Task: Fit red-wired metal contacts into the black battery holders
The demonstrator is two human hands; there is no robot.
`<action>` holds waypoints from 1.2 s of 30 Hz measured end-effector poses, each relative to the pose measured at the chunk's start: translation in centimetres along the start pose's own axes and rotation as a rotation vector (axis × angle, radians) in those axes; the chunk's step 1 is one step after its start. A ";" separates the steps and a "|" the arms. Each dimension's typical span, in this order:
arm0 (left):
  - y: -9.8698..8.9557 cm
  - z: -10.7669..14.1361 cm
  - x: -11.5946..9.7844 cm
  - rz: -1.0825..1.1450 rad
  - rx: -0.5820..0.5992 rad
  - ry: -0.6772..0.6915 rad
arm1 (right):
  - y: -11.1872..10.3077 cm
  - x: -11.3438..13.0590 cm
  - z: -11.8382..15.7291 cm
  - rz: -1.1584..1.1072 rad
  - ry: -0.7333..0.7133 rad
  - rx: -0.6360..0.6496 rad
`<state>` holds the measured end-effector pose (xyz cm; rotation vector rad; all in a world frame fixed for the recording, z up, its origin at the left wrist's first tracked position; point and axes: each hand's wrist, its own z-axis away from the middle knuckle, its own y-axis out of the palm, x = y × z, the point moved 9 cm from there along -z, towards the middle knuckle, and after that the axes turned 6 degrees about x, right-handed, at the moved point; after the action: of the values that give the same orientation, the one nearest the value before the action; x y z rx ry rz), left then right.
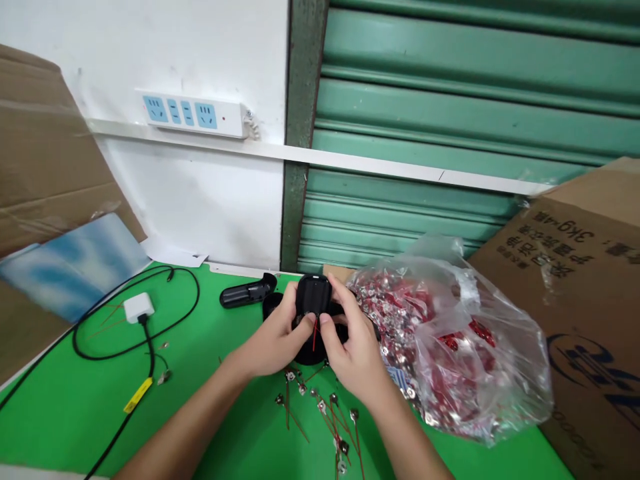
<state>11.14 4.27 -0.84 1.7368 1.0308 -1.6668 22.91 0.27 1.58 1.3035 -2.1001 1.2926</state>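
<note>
On the green table we note one cardboard box, one clear bag of red-wired contacts, and one black case above the table's middle. Our left hand and right hand both clamp the case. One red wire dangles; tugging could snap it. Roughly ten loose contacts could scatter under our forearms.
</note>
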 end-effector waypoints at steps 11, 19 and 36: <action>0.1 0.0 -0.1 0.005 0.005 0.008 | 0.6 -0.3 0.2 -0.162 0.048 -0.010; -0.1 -0.2 -0.2 -0.109 0.010 0.081 | 1.1 -0.6 0.4 -0.196 0.074 -0.069; 0.3 -0.3 -0.2 -0.180 -0.029 0.128 | 1.5 -0.7 0.7 -0.173 0.085 -0.122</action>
<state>11.56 4.35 -0.65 1.7965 1.2977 -1.6552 22.09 0.34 -0.05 1.3217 -1.9291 1.1099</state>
